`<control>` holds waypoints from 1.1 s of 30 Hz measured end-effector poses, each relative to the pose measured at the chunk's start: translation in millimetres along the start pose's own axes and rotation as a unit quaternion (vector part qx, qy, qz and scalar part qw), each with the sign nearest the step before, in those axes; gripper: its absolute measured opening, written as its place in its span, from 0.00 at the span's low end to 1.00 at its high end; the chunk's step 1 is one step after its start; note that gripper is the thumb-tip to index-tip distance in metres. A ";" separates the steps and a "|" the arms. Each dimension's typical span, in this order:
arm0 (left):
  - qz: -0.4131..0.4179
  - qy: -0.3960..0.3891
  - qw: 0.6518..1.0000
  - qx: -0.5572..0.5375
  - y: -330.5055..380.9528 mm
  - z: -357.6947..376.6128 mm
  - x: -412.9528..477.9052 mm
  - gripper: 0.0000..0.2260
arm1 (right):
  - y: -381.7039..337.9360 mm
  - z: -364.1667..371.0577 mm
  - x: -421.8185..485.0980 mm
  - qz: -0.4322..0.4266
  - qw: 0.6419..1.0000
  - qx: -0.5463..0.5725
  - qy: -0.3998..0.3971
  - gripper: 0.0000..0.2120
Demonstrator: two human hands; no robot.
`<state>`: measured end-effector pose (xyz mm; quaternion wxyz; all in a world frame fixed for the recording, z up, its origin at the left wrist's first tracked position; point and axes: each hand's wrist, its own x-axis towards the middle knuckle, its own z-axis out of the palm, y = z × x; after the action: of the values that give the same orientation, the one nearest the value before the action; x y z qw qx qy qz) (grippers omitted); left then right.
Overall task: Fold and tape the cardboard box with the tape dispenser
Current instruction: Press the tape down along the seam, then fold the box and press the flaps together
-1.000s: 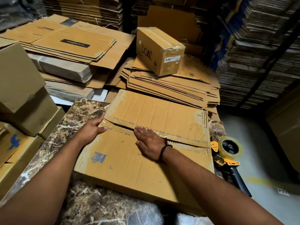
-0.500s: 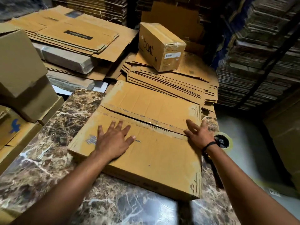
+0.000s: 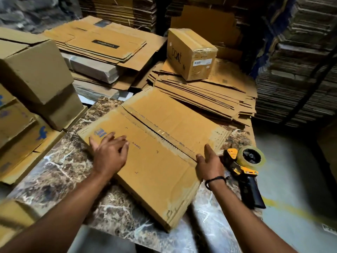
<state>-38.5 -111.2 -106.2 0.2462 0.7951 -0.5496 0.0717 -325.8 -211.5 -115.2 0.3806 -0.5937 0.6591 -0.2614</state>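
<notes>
**Flattened carton held square on the table before taping**

The brown-and-white veined marble table (image 3: 60, 161) carries the work; stacks of flat corrugated sheets surround it. On it lies the flat, tan corrugated cardboard box (image 3: 160, 157), folded down, its far flap meeting the near panel along a seam with a narrow dark gap. The box sits over the middle of the table, its far end overhanging the table's far edge onto the neighbouring stack, one near corner close to the table's near edge. Its long axis runs diagonally, from the table's far-left towards its near-right; the seam runs the same way.

The left hand (image 3: 109, 154) lies flat with fingers spread on the near panel beside a blue printed mark, apparently pinning the box against sliding. The right hand (image 3: 209, 165), open and grasping nothing, rests its fingertips at the seam's right end, seemingly aligning the flap.

The yellow-and-black tape dispenser with a clear tape roll (image 3: 246, 165) lies at the table's right edge, just beside the right hand, handle towards the person, probably placed for a quick reach.
</notes>
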 end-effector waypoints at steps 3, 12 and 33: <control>-0.068 -0.042 0.997 -0.014 21.7 1.4 -32.3 0.18 | -11.1 -16.8 25.2 -0.063 0.984 -0.140 0.087 0.25; -0.081 -0.098 0.981 -0.148 37.6 8.5 -48.6 0.25 | -33.7 -51.2 97.6 -0.075 0.958 -0.260 -0.095 0.34; 0.015 -0.203 0.975 -0.093 -4.2 -9.6 11.9 0.29 | 6.3 -26.9 -9.1 -0.063 0.974 -0.215 0.021 0.38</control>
<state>-28.7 -115.5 -94.6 0.2012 0.7587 -0.6038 -0.1389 -351.3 -204.4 -103.0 0.2127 -0.6965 0.6687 -0.1500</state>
